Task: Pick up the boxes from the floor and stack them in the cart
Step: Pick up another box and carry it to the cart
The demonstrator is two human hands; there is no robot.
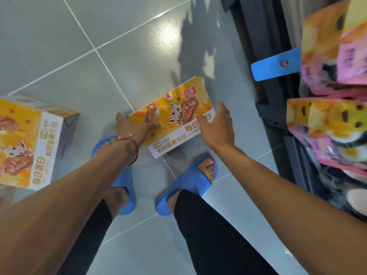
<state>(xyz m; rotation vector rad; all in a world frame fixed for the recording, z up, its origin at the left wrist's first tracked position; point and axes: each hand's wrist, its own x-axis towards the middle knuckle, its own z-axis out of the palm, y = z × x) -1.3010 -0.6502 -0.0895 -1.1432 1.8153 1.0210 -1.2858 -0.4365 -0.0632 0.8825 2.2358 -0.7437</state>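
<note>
An orange and white snack box (174,116) lies on the grey tiled floor just ahead of my feet. My left hand (135,127) is on its left edge, thumb at the corner and fingers laid across the printed top. My right hand (218,124) hovers at the box's right edge with fingers spread, thumb over the top, holding nothing. A second box of the same kind (33,143) stands on the floor at the far left, apart from both hands. No cart is clearly visible.
My feet in blue slippers (188,185) stand close behind the box. A dark shelf unit (278,108) with a blue tag (276,64) runs along the right, hung with pink and yellow snack bags (333,120).
</note>
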